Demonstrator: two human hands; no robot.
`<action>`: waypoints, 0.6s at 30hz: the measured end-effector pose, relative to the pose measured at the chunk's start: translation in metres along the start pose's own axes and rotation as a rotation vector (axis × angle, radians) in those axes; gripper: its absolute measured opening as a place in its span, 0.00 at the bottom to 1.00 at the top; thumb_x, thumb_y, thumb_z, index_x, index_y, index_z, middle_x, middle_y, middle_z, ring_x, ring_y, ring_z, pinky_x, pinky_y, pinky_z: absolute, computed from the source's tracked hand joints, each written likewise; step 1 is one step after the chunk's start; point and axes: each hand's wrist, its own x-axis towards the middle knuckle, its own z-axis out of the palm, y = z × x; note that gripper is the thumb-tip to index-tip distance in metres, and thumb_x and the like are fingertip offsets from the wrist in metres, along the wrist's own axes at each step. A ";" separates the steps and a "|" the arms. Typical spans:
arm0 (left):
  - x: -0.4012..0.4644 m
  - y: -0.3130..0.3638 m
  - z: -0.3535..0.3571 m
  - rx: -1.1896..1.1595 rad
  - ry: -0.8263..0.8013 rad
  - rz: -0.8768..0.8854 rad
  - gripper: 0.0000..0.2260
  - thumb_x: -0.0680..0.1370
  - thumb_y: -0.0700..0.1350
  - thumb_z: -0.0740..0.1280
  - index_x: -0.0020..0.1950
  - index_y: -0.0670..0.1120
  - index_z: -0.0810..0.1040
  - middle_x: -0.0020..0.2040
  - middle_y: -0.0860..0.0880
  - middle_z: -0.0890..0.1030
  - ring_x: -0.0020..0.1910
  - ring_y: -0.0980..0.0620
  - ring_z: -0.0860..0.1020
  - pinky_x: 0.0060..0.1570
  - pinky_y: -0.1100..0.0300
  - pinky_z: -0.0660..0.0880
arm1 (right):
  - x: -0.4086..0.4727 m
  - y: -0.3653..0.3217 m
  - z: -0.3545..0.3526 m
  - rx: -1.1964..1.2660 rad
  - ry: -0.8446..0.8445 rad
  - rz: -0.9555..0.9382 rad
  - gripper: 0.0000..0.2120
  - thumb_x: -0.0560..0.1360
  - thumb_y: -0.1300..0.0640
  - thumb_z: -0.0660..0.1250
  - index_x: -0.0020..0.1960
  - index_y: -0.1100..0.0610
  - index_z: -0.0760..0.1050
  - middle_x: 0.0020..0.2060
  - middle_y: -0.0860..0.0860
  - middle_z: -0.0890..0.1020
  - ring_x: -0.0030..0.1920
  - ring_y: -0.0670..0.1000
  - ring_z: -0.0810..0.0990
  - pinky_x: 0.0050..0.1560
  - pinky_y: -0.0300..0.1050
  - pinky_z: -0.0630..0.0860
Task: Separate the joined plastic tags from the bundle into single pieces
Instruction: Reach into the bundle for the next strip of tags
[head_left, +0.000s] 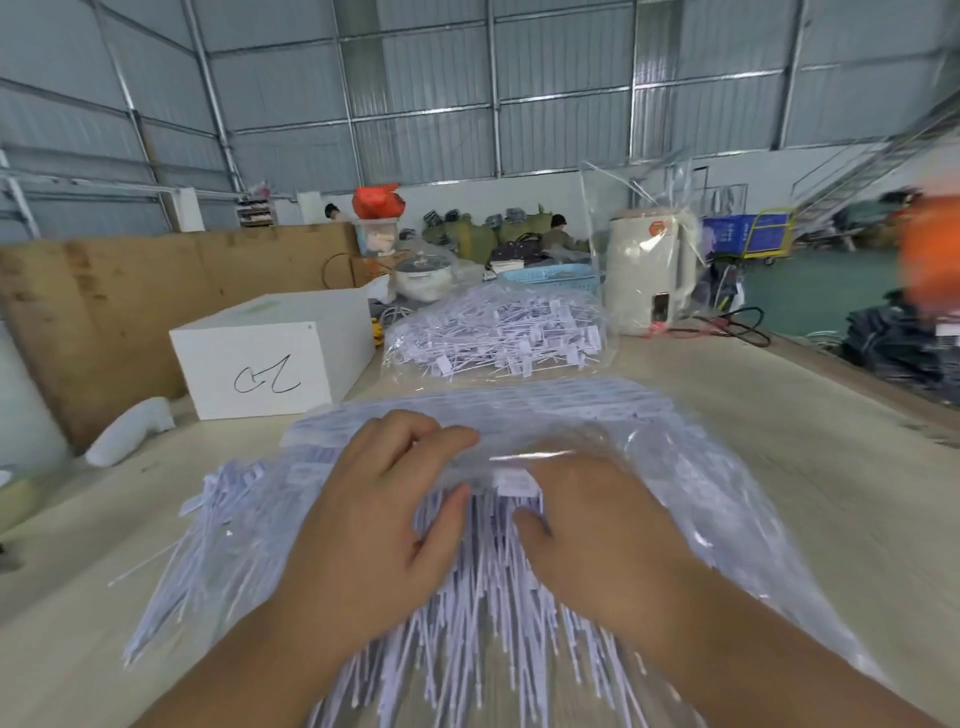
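Tags (467, 597) lie in a big fanned bundle on the wooden table (779, 467) right in front of me, heads toward the far side, thin tails running back under my forearms. A clear plastic bag (701, 493) covers the right part of the heap.

My left hand (374, 519) rests on the bundle, fingers curled over the tag heads, thumb pressed in toward the middle. Whether it has a strip pinched is unclear; I judge it is working one loose. My right hand (597, 535) sits partly under the bag film, thumb on the tags, fingers blurred by the plastic. I cannot tell what it holds.

Judgement on the step: I am picking out one joined strip at the head end. To do it well I should take the strip with both thumbs close together at the joint, lift it free of the heap first so tails do not drag neighbours, then snap pieces apart.

Risk: the bag film slides under the right fingers and spoils the grip; better to push it aside.

Second bag of tags (493, 332) sits farther back, near a white box (270, 353).
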 end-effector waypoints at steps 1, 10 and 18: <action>0.000 0.003 0.000 0.015 0.001 0.011 0.14 0.77 0.48 0.61 0.61 0.47 0.77 0.51 0.51 0.75 0.50 0.53 0.74 0.51 0.61 0.68 | 0.000 -0.003 -0.004 -0.011 0.034 -0.011 0.21 0.72 0.56 0.71 0.64 0.49 0.76 0.53 0.48 0.82 0.56 0.50 0.80 0.58 0.38 0.72; 0.004 0.021 0.011 -0.187 0.097 -0.100 0.11 0.79 0.46 0.59 0.47 0.47 0.80 0.41 0.57 0.77 0.42 0.63 0.75 0.42 0.73 0.68 | -0.010 -0.016 -0.019 0.102 -0.130 -0.209 0.11 0.78 0.53 0.61 0.59 0.50 0.72 0.58 0.48 0.76 0.59 0.53 0.75 0.58 0.49 0.75; 0.014 0.035 0.013 -0.304 0.024 -0.147 0.13 0.81 0.50 0.58 0.60 0.52 0.80 0.51 0.61 0.81 0.53 0.63 0.77 0.52 0.71 0.70 | -0.005 -0.009 -0.035 0.045 -0.065 -0.214 0.09 0.81 0.51 0.59 0.58 0.51 0.75 0.55 0.47 0.78 0.57 0.52 0.75 0.54 0.49 0.73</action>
